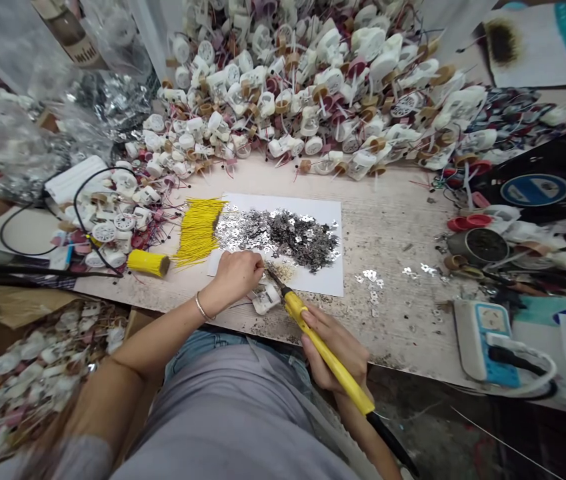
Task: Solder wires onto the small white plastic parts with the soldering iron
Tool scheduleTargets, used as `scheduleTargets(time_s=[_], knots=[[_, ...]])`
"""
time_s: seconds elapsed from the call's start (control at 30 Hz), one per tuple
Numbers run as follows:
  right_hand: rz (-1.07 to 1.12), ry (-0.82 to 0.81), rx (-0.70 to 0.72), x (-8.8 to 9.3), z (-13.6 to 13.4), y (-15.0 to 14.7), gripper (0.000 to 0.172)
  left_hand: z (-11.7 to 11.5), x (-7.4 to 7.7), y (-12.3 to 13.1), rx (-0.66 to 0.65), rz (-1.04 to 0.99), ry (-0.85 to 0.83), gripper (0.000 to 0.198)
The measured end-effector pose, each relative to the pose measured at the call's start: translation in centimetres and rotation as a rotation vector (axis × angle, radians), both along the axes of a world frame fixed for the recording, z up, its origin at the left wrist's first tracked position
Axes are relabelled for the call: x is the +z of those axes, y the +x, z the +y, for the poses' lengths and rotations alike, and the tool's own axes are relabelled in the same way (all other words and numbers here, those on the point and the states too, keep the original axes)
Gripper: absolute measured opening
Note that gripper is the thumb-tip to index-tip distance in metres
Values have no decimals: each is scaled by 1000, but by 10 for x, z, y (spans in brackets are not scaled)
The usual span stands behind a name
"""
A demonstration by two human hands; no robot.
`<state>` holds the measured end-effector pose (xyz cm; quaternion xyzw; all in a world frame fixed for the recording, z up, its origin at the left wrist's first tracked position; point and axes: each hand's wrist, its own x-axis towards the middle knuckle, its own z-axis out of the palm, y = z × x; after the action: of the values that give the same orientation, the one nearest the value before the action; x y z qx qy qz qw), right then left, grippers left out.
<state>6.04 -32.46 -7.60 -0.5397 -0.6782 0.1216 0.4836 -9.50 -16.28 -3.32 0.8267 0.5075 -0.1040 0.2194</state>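
Note:
My right hand (pixel 340 350) is wrapped round the yellow handle of a soldering iron (pixel 330 360), whose dark tip points up and left toward my other hand. My left hand (pixel 237 273) is closed in a pinch just left of the tip; what its fingers hold is hidden. Right below those fingers a white plastic part (pixel 265 298) sits at the table's near edge. Small metal plates (pixel 283 233) lie heaped on a white sheet (pixel 333 283) beyond my hands. At the sheet's left side spread cut yellow wires (pixel 197 230).
White plastic assemblies with wires (pixel 303 87) are piled along the back. A yellow wire bundle (pixel 147 263) lies at left. To the right stand a metal tin (pixel 485 247) and a power strip (pixel 483 340). A box of parts (pixel 37 367) is at lower left.

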Motion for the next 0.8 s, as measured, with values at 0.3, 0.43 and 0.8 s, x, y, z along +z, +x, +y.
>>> scheduleTargets(time_s=[0.3, 0.43, 0.8], knots=[[-21, 29, 11, 1, 2, -1, 57, 1, -1, 2, -2, 14, -12, 21], [-53, 33, -6, 6, 2, 0, 52, 1, 0, 3, 1, 17, -12, 21], [221, 36, -162, -17, 10, -16, 62, 4, -3, -9, 20, -98, -35, 19]])
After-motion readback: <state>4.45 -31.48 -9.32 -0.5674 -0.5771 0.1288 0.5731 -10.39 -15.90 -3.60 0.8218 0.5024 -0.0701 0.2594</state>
